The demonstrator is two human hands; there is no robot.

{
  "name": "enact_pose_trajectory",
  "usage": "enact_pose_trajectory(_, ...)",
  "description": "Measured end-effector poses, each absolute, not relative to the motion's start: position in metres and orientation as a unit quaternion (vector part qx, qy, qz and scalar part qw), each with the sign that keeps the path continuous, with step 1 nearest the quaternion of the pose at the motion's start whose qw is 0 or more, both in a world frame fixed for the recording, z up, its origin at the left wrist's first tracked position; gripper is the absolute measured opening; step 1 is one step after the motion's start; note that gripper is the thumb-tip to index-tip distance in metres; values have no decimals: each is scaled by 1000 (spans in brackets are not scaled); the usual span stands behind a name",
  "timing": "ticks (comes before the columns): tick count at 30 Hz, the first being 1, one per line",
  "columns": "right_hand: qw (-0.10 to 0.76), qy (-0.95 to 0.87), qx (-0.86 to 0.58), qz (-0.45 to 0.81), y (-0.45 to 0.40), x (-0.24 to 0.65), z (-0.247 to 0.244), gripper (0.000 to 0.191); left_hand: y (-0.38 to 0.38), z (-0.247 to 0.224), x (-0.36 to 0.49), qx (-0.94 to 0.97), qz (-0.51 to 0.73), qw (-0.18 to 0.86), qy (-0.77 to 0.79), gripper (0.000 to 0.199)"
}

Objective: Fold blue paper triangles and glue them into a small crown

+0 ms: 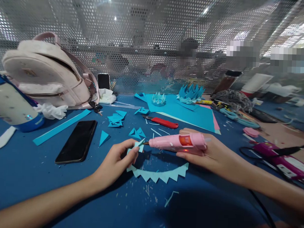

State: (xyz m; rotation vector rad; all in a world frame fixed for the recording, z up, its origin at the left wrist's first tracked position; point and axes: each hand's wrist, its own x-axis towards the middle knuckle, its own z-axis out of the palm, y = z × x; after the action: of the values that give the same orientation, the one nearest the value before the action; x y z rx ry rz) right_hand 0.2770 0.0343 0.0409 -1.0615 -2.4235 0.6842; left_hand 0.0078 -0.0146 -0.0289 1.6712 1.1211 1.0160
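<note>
My left hand (124, 154) pinches a small light-blue folded paper piece (140, 146) between thumb and fingers. My right hand (205, 149) is wrapped round a pink hot glue gun (168, 141), whose tip points left and meets or nearly meets the paper piece. Just below my hands curves a pale blue paper strip with a zigzag edge (162, 176); its left end runs up close to my left fingers. Behind the glue gun's tip lie blue folded paper triangles (136, 133), and a red box cutter (164, 122) rests beyond them.
Blue paper sheets (194, 117) carry two spiky paper crowns, one pale (158, 99) and one darker (191, 93). A black phone (77, 141), a bottle (15, 102) and a backpack (51, 74) stand or lie left. On the right are a purple power strip (282, 160) and blue-handled scissors (239, 118).
</note>
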Motion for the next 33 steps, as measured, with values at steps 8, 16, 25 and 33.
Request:
enact_pose_trajectory(8, 171, -874, -387, 238, 34, 276, 45, 32, -14, -30, 8, 667, 408, 435, 446, 35)
enact_pose_trajectory(16, 186, -868, -374, 270, 33, 271, 54, 35, -13, -31, 7, 666, 409, 438, 445, 35)
enact_pose_trajectory(25, 194, -895, -360, 178, 36, 276, 52, 34, -13, -29, 8, 664, 406, 445, 443, 36)
enact_pose_trajectory(33, 192, -902, -347, 170, 34, 275, 52, 34, -12, -31, 8, 658, 407, 455, 442, 36)
